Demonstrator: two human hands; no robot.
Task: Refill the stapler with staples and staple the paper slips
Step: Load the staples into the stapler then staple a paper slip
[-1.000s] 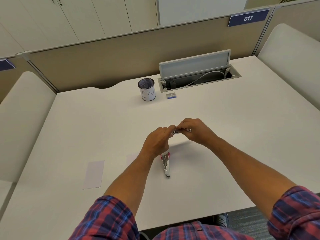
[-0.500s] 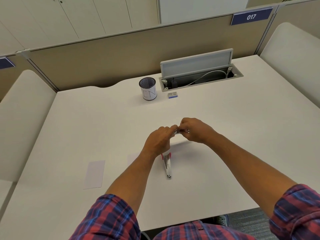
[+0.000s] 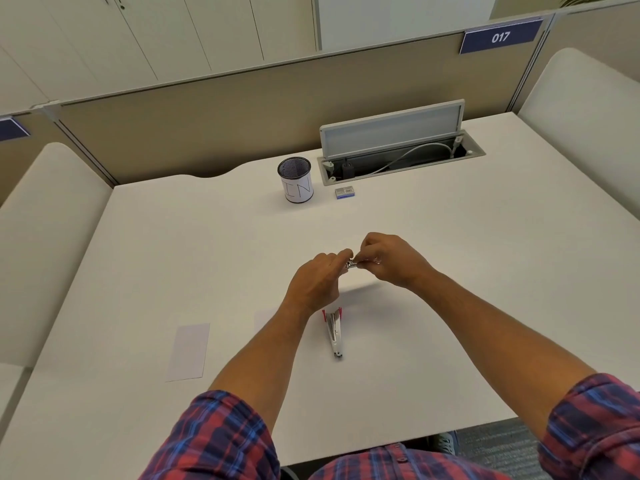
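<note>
We counted one stapler [image 3: 334,332] on the white desk [image 3: 450,271], opened up, its lower part lying flat near the middle of the desk's near half. Its long axis ran roughly toward and away from us, the narrow metal tip pointing at the near edge and the red hinge end pointing away, tucked just under our left hand [image 3: 317,282]. The raised upper part was hidden behind that hand, so we could not tell how it stood.

Above and beyond the hinge, our two hands met. The left hand had its fingers curled, pinching one end of a small silvery strip of staples [image 3: 356,263]; the right hand [image 3: 391,259] pinched the other end, fingers likewise curled round it. The strip lay roughly left to right between them, held off the desk.

We saw two paper slips: one [image 3: 188,351] lying flat well to the left of the stapler, long axis toward us, and a second, paler one [image 3: 265,318] mostly hidden beneath the left forearm.

Farther back stood one mesh pen cup [image 3: 295,180] with a white label, and just beside it to the right one small staple box [image 3: 345,192], in front of the open cable tray [image 3: 401,157].
</note>
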